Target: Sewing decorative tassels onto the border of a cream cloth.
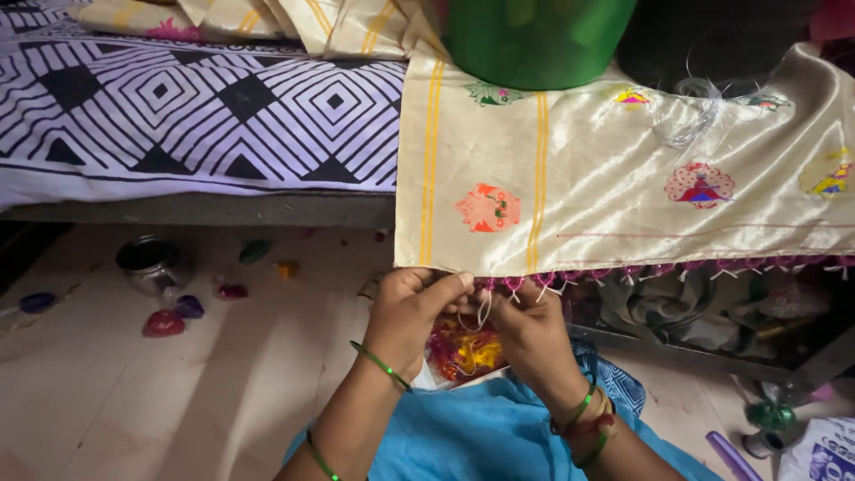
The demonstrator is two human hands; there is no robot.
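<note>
pale floor tiles [134, 392] run under a bed whose black-and-white geometric sheet [205, 107] covers its left part, and a cream silk cloth [623, 187] with yellow stripes and small woven peacock figures hangs over the bed's front edge at the right. along the cloth's lower hem runs a row of pink tassels [659, 269] with loose white thread ends. the left hand [411, 316] is pinched shut on the hem near the cloth's lower left corner, thumb pressed to forefinger. the right hand [530, 331] sits just beside it, fingers pressed together on white thread [481, 312] hanging from the hem. both wrists wear green bangles. between the hands lies a tangle of red and yellow thread [463, 352]. a small steel pot [150, 263] stands on the floor at left, near scattered coloured spools
</note>
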